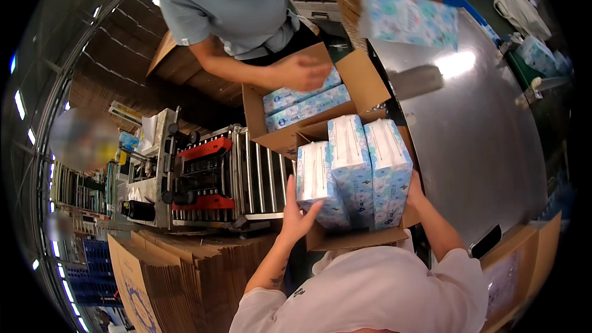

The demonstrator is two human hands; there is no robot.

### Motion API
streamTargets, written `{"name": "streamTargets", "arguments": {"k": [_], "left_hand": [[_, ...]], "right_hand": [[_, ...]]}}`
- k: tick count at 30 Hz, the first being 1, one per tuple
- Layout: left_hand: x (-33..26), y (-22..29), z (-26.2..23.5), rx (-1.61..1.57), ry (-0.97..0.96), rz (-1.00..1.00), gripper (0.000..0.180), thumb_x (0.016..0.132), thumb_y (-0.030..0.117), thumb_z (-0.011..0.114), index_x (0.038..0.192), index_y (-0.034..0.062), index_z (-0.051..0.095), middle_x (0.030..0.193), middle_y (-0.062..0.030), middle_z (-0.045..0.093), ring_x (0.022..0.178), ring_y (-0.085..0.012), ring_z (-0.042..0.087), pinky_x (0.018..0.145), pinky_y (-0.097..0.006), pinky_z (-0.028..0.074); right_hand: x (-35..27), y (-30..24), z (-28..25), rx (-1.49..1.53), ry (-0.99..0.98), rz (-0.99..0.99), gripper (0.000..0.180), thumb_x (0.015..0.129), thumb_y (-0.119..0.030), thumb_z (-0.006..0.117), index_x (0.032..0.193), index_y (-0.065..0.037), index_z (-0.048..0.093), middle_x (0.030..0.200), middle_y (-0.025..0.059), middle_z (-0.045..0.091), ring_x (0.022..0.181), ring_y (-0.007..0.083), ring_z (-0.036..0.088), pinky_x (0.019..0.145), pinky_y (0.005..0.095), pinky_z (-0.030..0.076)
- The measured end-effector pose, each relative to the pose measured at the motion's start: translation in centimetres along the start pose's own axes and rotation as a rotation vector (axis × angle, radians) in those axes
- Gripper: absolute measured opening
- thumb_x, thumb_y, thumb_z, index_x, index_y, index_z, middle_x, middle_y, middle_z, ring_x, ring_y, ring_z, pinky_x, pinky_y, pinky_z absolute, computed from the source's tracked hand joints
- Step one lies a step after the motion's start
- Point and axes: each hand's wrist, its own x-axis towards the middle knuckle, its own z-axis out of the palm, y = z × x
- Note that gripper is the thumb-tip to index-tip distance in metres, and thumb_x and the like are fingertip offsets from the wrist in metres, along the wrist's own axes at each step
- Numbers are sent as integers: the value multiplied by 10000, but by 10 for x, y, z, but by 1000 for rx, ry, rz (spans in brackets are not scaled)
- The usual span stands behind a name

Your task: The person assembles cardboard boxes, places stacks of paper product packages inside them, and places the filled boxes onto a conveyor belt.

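Observation:
Three blue-and-white flower-patterned tissue packs (351, 172) stand side by side, tilted, partly inside an open cardboard carton (354, 240) in front of me. The leftmost one sits lower than the other two. My left hand (298, 213) presses against the outer side of the left pack, thumb and fingers spread around its corner. Against the outer side of the right pack lies my right hand (415, 190), its fingers mostly hidden behind the pack. Between both hands the row of packs is squeezed together.
Across from me a co-worker in a grey-blue shirt (225, 3) holds a similar pack (410, 18) over the metal table (481, 123). Two packs lie in the far carton (308, 108). A roller conveyor (265, 172) runs left; flattened cartons (191, 271) stand lower left.

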Motion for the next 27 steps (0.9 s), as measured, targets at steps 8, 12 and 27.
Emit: {"name": "streamTargets", "arguments": {"k": [8,12,27], "left_hand": [[69,23,21,1153,-110,589,842,661,566,648,1320,133,352,1310,-174,396,1171,-402,391,940,-544,300],[112,5,29,1197,-231,585,727,726,586,558,1301,171,397,1292,-159,441,1039,-402,518,875,-491,404],[138,-85,94,994,261,386,480,843,337,466,1212,31,466,1256,-191,445,1210,-324,370,984,-560,205]], "right_hand": [[-50,-166,106,-1492,-403,-1015,560,846,-470,487,1211,-46,467,1196,202,487,1172,241,438,994,331,316],[-18,-157,131,-1683,-350,-1096,705,732,-581,565,1225,-86,470,1158,185,528,1076,302,511,911,365,396],[25,-69,119,-1638,67,-1190,459,759,-357,566,1119,-72,553,1208,172,486,1185,305,391,986,504,256]]}}
